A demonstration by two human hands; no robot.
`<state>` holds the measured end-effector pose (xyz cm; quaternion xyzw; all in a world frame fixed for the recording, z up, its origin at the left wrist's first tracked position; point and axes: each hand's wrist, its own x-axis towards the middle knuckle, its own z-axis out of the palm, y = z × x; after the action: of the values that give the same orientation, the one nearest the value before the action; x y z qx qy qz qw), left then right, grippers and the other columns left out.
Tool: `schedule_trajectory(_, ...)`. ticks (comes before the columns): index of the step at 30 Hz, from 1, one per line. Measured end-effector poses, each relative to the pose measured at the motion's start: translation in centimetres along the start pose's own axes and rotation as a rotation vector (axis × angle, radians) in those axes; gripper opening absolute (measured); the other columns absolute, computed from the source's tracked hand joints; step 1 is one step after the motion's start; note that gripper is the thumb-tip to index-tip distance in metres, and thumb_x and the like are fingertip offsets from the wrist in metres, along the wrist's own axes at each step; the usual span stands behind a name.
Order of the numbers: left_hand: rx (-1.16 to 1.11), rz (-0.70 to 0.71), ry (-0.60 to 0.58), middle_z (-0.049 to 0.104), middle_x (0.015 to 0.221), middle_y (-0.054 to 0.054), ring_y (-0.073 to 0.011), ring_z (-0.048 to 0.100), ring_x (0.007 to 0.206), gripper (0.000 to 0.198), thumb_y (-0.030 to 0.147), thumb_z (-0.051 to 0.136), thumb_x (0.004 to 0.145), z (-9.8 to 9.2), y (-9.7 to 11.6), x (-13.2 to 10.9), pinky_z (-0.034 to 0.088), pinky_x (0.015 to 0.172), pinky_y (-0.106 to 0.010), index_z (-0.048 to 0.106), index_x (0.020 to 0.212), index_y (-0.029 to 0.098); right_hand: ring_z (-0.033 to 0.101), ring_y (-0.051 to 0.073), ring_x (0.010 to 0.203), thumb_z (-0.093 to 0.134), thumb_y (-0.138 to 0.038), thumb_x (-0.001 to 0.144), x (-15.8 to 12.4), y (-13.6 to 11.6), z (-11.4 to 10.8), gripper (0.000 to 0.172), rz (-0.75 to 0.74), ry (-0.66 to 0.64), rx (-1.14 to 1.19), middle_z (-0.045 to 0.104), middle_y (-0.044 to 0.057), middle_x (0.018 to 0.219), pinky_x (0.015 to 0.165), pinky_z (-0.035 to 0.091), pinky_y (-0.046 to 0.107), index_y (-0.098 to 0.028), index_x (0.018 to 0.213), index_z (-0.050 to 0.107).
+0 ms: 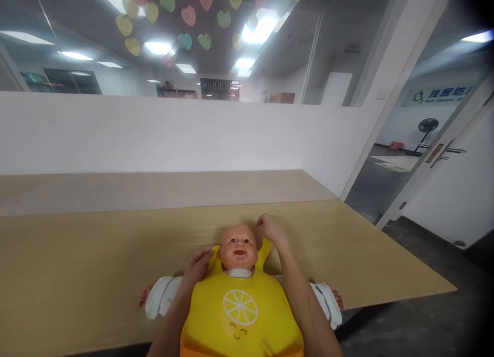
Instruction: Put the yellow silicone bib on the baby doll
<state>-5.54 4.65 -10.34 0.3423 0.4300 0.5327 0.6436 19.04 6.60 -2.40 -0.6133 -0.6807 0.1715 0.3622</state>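
A long wooden table (96, 264) stretched out under and beyond the hands, with a white wall (154, 133) past them. Paper hearts (185, 15) hung high above. Off to the right of the hands stood a fan (426, 128) and a white door (459, 192).

Ahead of my hands a long wooden table (96, 254) runs to a low white partition wall (154, 133) with glass above it. Paper hearts (185, 17) hang among lit ceiling panels (262, 28). Off to my right, an open white door (455, 192), dark floor (424, 321), and a standing fan (426, 128).
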Motion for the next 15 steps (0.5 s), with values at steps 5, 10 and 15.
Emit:
schedule_trajectory(5, 0.198, 0.124, -0.018, 0.059, 0.051, 0.002, -0.0132, 0.053, 0.049, 0.028, 0.037, 0.079, 0.057, -0.5, 0.6, -0.3, 0.038, 0.049, -0.024, 0.07, 0.075, 0.017, 0.06, 0.022, 0.089, 0.047, -0.008, 0.076, 1.3, 0.7, -1.6, 0.028, 0.092, 0.049, -0.174, 0.067, 0.014, 0.095, 0.072, 0.038, 0.032, -0.013, 0.099, 0.062)
schedule_trajectory(10, 0.263, 0.18, 0.01, 0.067, 0.066, -0.001, -0.0135, 0.056, 0.059, 0.031, 0.026, 0.084, 0.049, -0.3, 1.2, -0.1, 0.039, 0.054, -0.023, 0.07, 0.075, 0.017, 0.06, 0.018, 0.085, 0.048, -0.015, 0.076, -0.5, -0.5, -3.0, 0.028, 0.047, 0.047, -0.105, 0.067, 0.009, 0.096, 0.073, 0.041, 0.028, -0.016, 0.101, 0.062)
schedule_trajectory(15, 0.287, 0.289, 0.044, 0.069, 0.081, -0.003, -0.0195, 0.061, 0.079, 0.025, 0.025, 0.08, 0.056, -0.1, 2.9, -1.0, 0.045, 0.07, -0.027, 0.068, 0.077, 0.018, 0.055, 0.01, 0.063, 0.053, -0.026, 0.078, -2.3, -2.4, -4.4, 0.019, -0.123, -0.07, 0.303, 0.066, 0.004, 0.088, 0.058, 0.041, 0.022, -0.017, 0.092, 0.063)
